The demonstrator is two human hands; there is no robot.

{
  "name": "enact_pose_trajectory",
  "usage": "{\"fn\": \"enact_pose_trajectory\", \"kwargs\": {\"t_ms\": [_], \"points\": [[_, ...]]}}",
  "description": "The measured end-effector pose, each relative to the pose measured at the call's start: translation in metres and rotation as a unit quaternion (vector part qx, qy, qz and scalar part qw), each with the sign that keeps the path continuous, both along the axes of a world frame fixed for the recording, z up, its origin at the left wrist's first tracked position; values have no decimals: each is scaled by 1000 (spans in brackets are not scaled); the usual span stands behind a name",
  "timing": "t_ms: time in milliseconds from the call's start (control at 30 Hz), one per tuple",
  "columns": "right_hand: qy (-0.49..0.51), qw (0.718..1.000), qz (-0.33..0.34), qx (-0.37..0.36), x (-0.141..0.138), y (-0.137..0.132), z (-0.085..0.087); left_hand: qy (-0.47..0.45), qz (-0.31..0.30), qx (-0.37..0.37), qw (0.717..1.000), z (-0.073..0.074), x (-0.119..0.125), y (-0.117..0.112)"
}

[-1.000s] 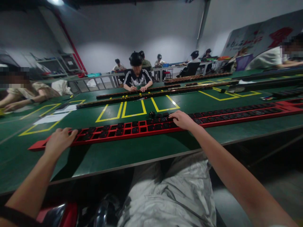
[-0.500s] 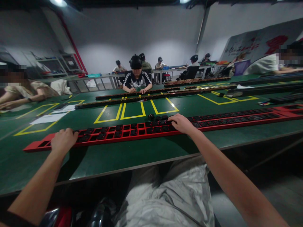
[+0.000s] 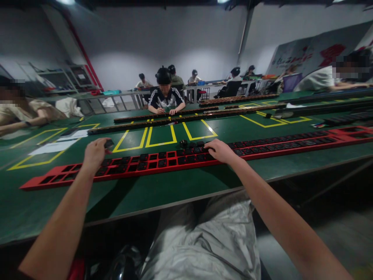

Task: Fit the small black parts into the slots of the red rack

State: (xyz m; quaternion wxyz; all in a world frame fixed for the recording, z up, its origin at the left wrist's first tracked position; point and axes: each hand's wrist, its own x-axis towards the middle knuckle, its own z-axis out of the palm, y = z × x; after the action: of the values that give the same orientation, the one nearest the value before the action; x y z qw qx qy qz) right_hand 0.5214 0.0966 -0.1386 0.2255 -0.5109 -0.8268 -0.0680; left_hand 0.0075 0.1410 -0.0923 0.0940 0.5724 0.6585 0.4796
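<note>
A long red strip [image 3: 279, 149] with rows of black socket modules lies across the green table [image 3: 163, 190] in front of me. My left hand [image 3: 94, 152] is raised over the strip's left part, fingers closed on a small black module [image 3: 108, 143]. My right hand [image 3: 220, 150] rests on the strip near its middle, fingers curled down on the black modules there; whether it grips one is hidden. A few loose black modules [image 3: 183, 143] lie just behind the strip.
Yellow taped rectangles [image 3: 160, 136] mark the table. White papers [image 3: 52, 147] lie at the left. Further dark strips [image 3: 175, 118] lie across the table, where a person in a striped black top [image 3: 165, 97] works. Other people sit at the left, right and back.
My left hand has left the strip's left end, moved right and lifted, now holding a small black module. My right hand has stayed on the strip's middle.
</note>
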Motion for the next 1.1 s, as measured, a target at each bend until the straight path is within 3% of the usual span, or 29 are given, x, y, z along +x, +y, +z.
{"fn": "enact_pose_trajectory", "kwargs": {"t_ms": [100,167,300,400,500,633,767,1100], "points": [[-3,1000,11,6,0,1,1,-190,-91,26,977,0,47,11],[-7,1000,14,7,0,0,2,-267,-128,22,955,-2,77,16],[-23,1000,15,0,-3,-2,4,-249,-182,25,951,-7,124,18],[-26,1000,10,-5,-4,-3,4,-148,-207,9,967,-15,144,15],[-20,1000,8,-5,-4,-4,4,38,-226,54,972,-24,152,8],[-10,1000,8,0,-3,-3,2,191,-283,120,932,-34,154,-4],[-6,1000,3,-2,-2,-2,0,216,-319,130,914,-37,154,-12],[-1,1000,2,-3,-1,-3,0,156,-327,105,926,-40,148,-11]]}}
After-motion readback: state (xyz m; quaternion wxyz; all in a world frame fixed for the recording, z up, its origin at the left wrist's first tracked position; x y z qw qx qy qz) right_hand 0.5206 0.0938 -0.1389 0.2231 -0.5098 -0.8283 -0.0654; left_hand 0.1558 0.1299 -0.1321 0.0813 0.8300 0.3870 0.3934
